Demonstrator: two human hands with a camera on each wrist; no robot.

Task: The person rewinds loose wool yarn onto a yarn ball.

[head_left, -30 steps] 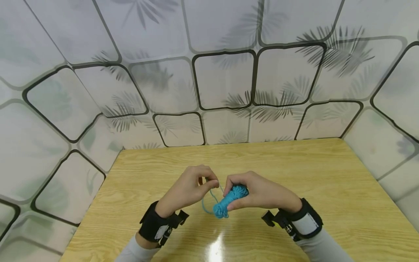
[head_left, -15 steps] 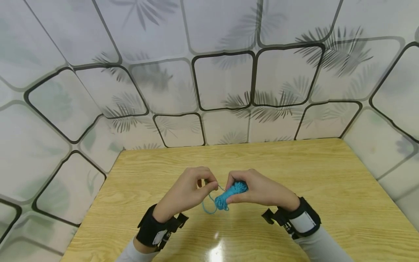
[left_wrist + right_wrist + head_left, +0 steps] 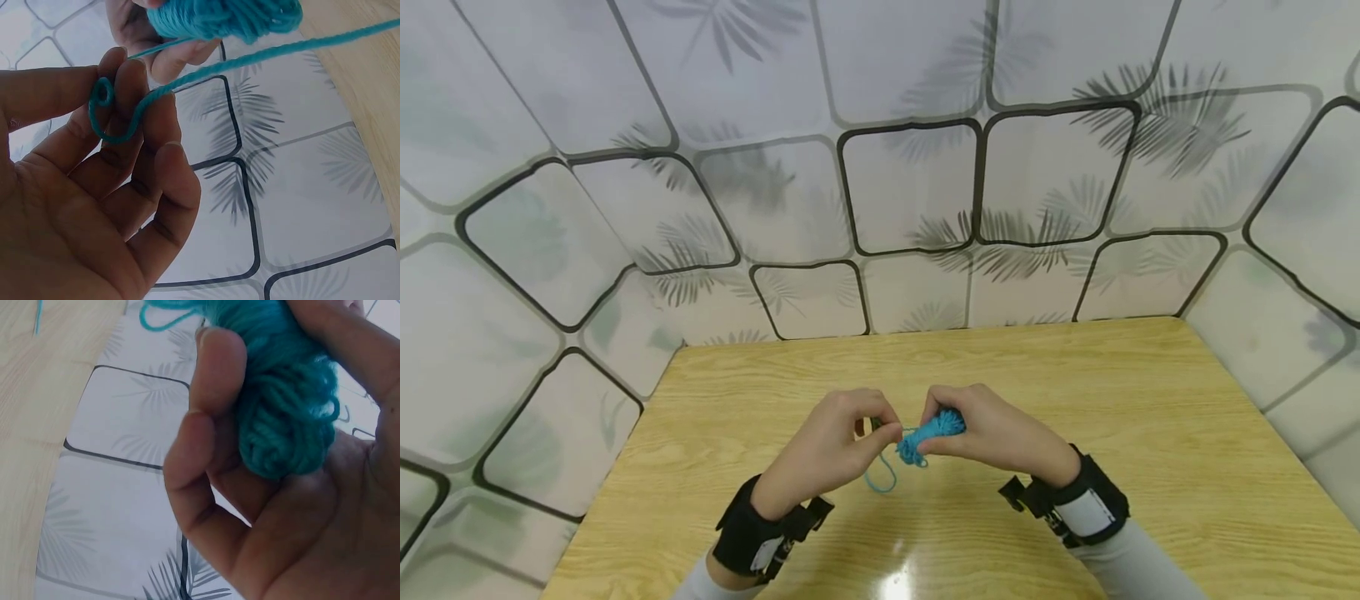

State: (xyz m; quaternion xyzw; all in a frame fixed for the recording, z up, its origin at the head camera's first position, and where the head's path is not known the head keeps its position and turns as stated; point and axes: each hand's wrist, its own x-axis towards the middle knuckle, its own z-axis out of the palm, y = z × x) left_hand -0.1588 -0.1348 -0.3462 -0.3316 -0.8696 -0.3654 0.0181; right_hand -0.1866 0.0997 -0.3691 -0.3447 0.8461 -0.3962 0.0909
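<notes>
A small bundle of turquoise yarn (image 3: 934, 432), wound tight round its middle with looped ends, is gripped by my right hand (image 3: 1000, 427). In the right wrist view the fingers curl round the yarn bundle (image 3: 281, 419). My left hand (image 3: 842, 437) is just left of it and pinches a yarn strand (image 3: 250, 59) between thumb and fingertips. A short length runs from those fingertips to the bundle. Below the left hand hangs a loose loop of strand (image 3: 882, 483). In the left wrist view a small curl of strand sits by the thumb tip.
Both hands are above a light wooden table (image 3: 1037, 358). Behind and at the sides stand pale walls (image 3: 910, 183) with dark outlined shapes and leaf prints. Each wrist wears a black strap (image 3: 745, 533) with a small camera mount.
My right hand has risen slightly with the yarn bundle, which now lies flatter and closer to the left fingertips. The left hand has shifted only a little downward, still pinching the strand.
</notes>
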